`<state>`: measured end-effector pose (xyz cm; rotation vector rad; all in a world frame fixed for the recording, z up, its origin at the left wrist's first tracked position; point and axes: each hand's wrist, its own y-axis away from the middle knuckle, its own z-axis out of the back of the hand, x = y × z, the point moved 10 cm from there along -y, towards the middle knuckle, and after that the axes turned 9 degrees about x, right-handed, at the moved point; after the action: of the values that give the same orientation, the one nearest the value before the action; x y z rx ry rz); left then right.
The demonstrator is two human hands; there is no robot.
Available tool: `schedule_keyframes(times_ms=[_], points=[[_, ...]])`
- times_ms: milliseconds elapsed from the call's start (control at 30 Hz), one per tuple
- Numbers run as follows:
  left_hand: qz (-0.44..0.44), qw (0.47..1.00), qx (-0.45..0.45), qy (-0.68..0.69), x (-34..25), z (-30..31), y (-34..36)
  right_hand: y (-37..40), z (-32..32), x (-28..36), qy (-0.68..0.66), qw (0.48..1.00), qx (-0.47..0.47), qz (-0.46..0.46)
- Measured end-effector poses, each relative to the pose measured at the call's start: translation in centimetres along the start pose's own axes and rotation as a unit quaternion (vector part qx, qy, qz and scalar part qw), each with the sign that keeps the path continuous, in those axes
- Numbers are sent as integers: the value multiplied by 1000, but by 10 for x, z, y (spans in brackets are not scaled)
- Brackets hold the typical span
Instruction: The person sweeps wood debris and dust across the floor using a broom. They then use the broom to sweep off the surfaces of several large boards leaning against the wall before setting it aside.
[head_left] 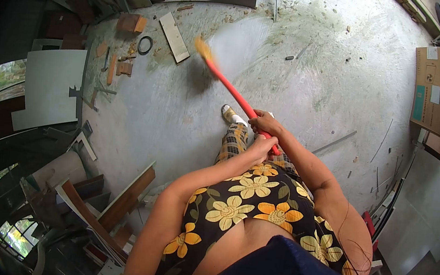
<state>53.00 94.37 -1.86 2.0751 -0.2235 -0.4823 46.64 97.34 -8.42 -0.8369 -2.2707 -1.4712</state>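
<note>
A broom with a red handle slants across the middle of the view, from my waist up and to the left. My right hand is wrapped round the handle, farther from my body. Closer to my waist, my left hand grips it near its end. The straw-coloured bristles are blurred and low over the concrete floor. Just left of the bristles lies a pale flat board. My foot in a sandal stands below the handle.
Wood blocks, a black ring and a hammer lie to the left. Panels and boards are stacked along the left side. A cardboard box stands at the right. Thin strips and debris litter the floor.
</note>
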Motion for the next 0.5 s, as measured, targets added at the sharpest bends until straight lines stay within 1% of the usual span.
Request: schedule_keyframes(times_ms=[33, 67, 167, 233, 300, 367, 400, 467, 500], points=[[18, 1000, -1, 21, 7, -2, -9, 3, 0, -8, 7, 999, 16, -33], [44, 999, 10, 16, 14, -6, -19, 0, 9, -24, 19, 999, 7, -45], [117, 990, 75, -19, 34, -19, -46, 3, 54, -63, -2, 995, -69, -74], [134, 979, 129, -88, 35, -34, -58, 3, 103, -95, -13, 986, -158, -53], [129, 968, 158, -145, 33, -49, -62, 31, 127, -87, -67, 972, -226, -1], [89, 968, 166, -166, 34, -52, -74, 42, 140, -77, -102, 957, -263, 69], [68, 970, 162, -169, 27, -50, -70, 48, 139, -65, -92, 955, -272, 79], [24, 971, 154, -179, 4, -47, -59, 49, 130, -39, -127, 946, -273, 116], [4, 977, 120, -177, -3, -36, -55, 51, 123, -28, -146, 941, -275, 132]])
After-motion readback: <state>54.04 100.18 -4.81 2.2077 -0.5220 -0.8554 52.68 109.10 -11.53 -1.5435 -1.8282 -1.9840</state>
